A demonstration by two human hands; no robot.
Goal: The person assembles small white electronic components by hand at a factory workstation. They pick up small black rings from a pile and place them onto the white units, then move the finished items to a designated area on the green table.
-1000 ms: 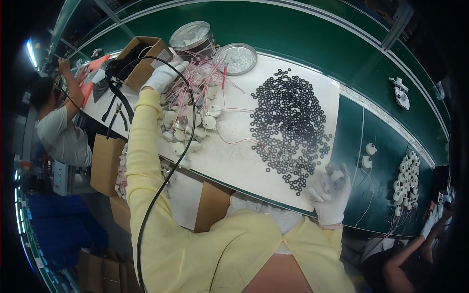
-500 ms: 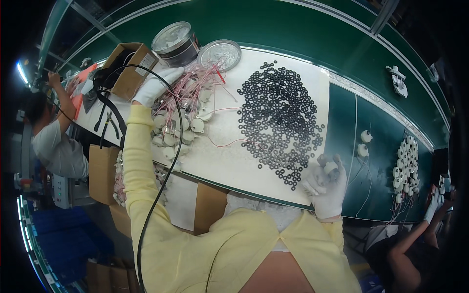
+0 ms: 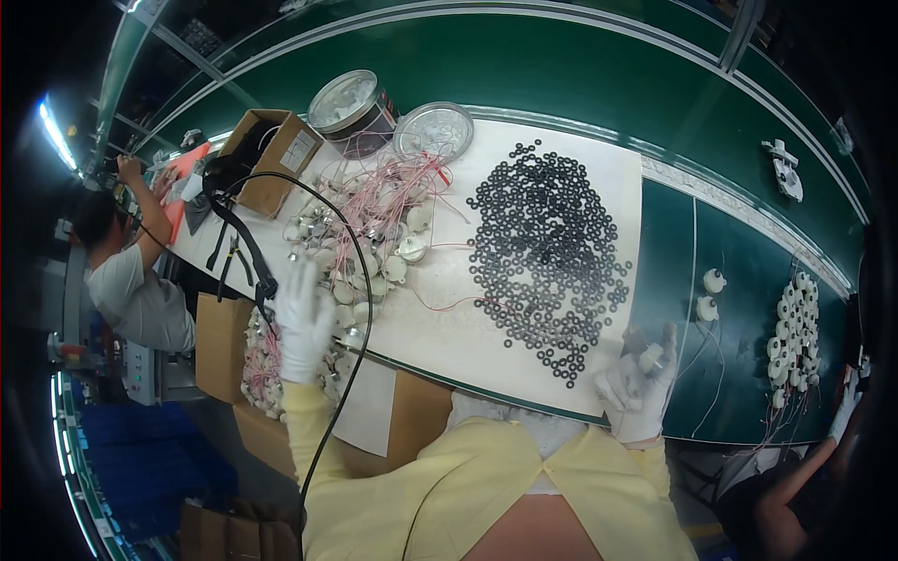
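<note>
My left hand, in a white glove, is at the table's near edge beside a heap of small round white motors with pink wires. Its fingers are stretched out and I see nothing held in them. My right hand, also gloved, is closed on a small motor with a pale, shiny body; its fingers hide part of it. That hand is just below the near right end of a wide spread of black rubber rings on the white tabletop.
An open tin, its round lid and a cardboard box stand behind the heap. Pliers lie at left. More motors sit on the green surface at right. A carton is below. Co-workers are on both sides.
My left hand has drawn back toward me, from the far side of the motor heap to the table's near edge. My right hand stays by the rings with the motor.
</note>
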